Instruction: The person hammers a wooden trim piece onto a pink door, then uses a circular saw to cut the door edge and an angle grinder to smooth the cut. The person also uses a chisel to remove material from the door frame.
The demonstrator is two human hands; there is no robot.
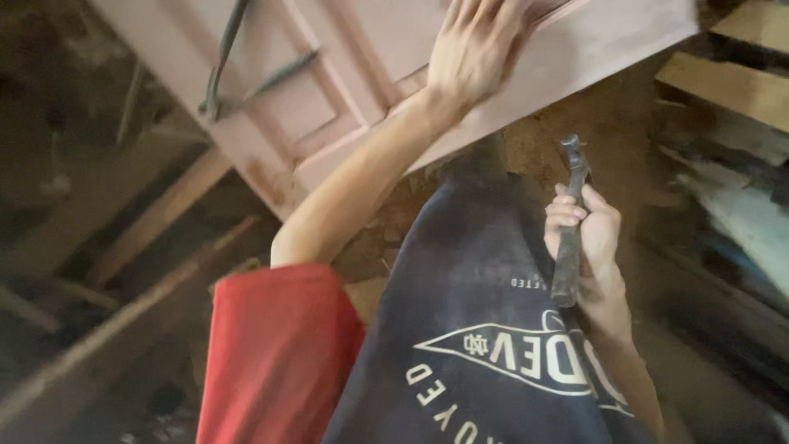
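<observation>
My left hand (477,45) reaches forward and lies flat on a pinkish panelled wooden door (329,99), fingers spread near its lower rail; it grips nothing. My right hand (588,238) is closed around the handle of a dark metal hammer (569,222). The hammer is held upright in front of my dark printed shirt, its head pointing up, just below the door's edge. A dark long-handled pincer tool (226,62) lies on the door's left part, away from both hands.
Pale wooden planks (723,82) are stacked at the right. Rough timber beams (156,214) run diagonally at the left. Sawdust-covered ground (608,107) shows below the door. My red sleeve (279,353) fills the lower middle.
</observation>
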